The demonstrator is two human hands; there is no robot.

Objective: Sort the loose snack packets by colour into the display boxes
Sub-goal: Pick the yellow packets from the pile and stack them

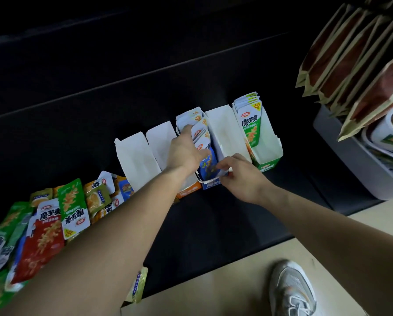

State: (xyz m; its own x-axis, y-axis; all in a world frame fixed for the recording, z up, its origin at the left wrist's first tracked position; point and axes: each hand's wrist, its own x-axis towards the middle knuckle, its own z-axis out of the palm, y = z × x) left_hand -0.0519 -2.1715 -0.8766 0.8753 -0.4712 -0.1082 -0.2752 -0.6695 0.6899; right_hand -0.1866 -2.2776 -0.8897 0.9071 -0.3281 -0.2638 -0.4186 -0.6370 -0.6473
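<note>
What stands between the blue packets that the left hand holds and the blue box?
Nothing visible: the left hand grips the blue packets inside the blue box itself; the right hand pinches its front edge.

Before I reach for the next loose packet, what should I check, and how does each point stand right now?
1. The blue packets stand evenly in the blue box: not ok, the front ones lean.
2. The left hand is free: not ok, it grips the blue packets.
3. The right hand is free: not ok, it pinches the blue box's front lip.
4. The green box holds only green packets: ok, as far as shown.
5. The loose pile is sorted: not ok, many packets remain.
6. The orange box has room: cannot tell, the left arm hides it.
</note>
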